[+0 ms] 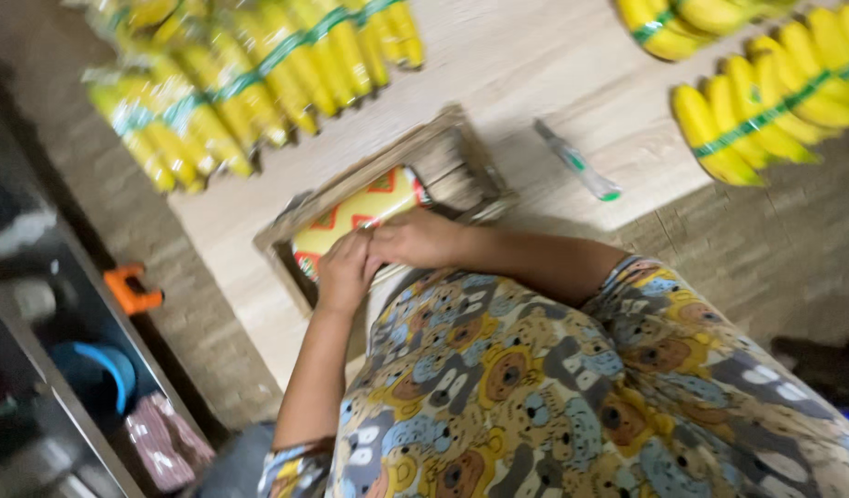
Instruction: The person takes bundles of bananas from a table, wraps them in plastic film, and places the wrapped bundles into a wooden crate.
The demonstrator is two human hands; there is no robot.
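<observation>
A yellow packet with a red zigzag pattern lies in a shallow wooden tray on a pale wooden table. My left hand and my right hand meet at the packet's near edge, fingers pinched on it side by side. The hands hide the packet's near end. My patterned shirt fills the lower right of the view.
Bunches of yellow bananas bound with green tape lie at the table's far left and far right. A green-capped pen rests right of the tray. An orange tool, a blue bowl and a pink cloth sit lower left.
</observation>
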